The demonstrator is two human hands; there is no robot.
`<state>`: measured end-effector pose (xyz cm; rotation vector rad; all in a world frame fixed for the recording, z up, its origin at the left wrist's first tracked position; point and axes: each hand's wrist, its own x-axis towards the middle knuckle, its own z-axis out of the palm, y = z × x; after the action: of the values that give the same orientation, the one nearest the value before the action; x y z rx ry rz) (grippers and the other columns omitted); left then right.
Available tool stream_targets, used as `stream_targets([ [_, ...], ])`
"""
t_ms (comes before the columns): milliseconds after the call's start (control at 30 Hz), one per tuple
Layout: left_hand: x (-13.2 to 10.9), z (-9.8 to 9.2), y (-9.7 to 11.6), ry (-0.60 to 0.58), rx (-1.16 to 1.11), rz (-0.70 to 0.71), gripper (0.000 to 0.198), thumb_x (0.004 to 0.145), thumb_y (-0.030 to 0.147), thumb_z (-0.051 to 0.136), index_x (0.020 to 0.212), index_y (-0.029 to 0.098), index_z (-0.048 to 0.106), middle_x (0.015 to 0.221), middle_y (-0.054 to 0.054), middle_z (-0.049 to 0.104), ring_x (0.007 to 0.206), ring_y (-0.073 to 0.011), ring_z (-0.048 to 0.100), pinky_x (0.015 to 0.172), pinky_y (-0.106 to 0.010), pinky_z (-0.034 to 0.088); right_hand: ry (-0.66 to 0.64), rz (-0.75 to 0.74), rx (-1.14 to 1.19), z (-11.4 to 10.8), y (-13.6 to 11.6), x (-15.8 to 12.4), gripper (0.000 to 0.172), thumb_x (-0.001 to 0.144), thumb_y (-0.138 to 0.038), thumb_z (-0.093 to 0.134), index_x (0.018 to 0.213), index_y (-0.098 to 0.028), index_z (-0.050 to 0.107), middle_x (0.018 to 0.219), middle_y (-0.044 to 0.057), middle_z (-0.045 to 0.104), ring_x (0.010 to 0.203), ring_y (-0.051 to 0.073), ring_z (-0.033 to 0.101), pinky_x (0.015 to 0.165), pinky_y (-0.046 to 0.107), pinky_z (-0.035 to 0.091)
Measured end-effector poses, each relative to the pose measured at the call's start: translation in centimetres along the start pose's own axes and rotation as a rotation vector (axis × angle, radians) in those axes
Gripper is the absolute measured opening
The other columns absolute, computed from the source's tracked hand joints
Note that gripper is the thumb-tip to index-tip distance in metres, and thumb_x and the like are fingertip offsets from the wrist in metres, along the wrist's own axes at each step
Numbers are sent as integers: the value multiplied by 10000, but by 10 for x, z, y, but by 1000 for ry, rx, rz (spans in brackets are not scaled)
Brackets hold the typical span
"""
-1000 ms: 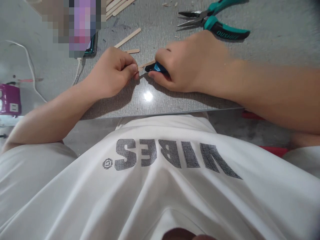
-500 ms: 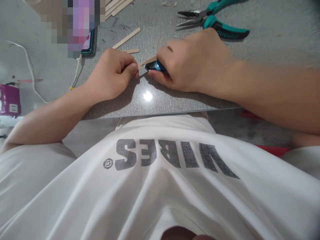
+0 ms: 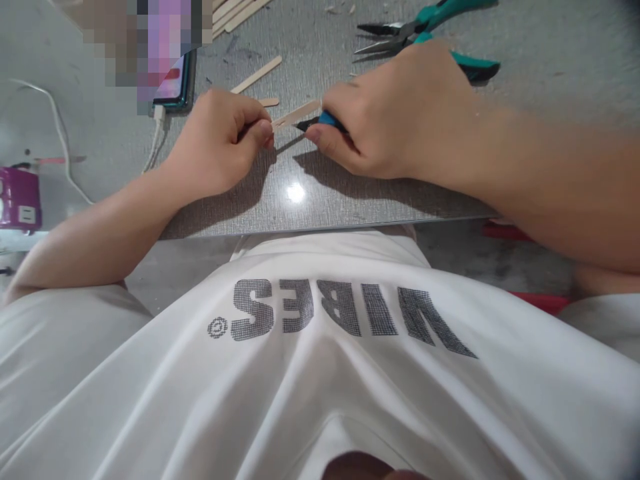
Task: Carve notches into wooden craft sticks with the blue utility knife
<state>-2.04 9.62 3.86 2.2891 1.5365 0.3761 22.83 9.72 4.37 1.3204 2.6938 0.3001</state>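
Note:
My left hand is closed, pinching one end of a wooden craft stick between thumb and fingers. The stick points up to the right and shows a small nick near my fingertips. My right hand is wrapped around a blue and black utility knife. Its dark tip points left, just under the stick and a little apart from my left fingertips. Most of the knife's body is hidden in my palm. Two more craft sticks, one of them the upper stick, lie on the table behind my left hand.
Needle-nose pliers with green handles lie beyond my right hand, partly covered by it. A phone with a white cable is at the back left. A purple box stands far left. Several craft sticks lie at the back.
My right hand has moved slightly right and away from me with the knife, baring more of the stick. The left hand has shifted a little up with its grip kept.

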Motion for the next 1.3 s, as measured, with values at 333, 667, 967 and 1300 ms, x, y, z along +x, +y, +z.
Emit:
stream_targets([
  [333, -6, 2, 10, -69, 27, 40, 310, 996, 362, 515, 894, 241, 782, 882, -88, 781, 910, -272, 704, 965, -419, 526, -81, -55, -18, -8, -7, 1, 758, 1163, -548, 123, 1213, -67, 707, 1004, 213, 759, 1043, 485, 807, 828, 603, 647],
  [667, -4, 8, 9, -99, 103, 33, 338, 1021, 404, 513, 940, 222, 786, 910, -100, 817, 942, -275, 709, 977, -417, 529, -117, -64, 8, -10, -10, 2, 712, 1158, -521, 175, 1243, -63, 714, 1057, 243, 778, 1078, 500, 809, 843, 625, 652],
  [967, -3, 11, 6, -68, 172, 45, 378, 971, 422, 460, 921, 257, 796, 780, -36, 700, 862, -252, 711, 902, -400, 538, -145, -25, 82, -13, -13, 3, 697, 1160, -521, 242, 1278, -55, 747, 1151, 262, 796, 1181, 464, 787, 943, 610, 624],
  [1300, -13, 17, 15, -62, 314, 24, 352, 990, 447, 411, 854, 281, 690, 761, -109, 710, 821, -335, 724, 812, -481, 451, -143, 0, 114, -8, -21, 3, 655, 1156, -565, 291, 1392, -106, 696, 1153, 229, 807, 1148, 469, 809, 919, 606, 644],
])
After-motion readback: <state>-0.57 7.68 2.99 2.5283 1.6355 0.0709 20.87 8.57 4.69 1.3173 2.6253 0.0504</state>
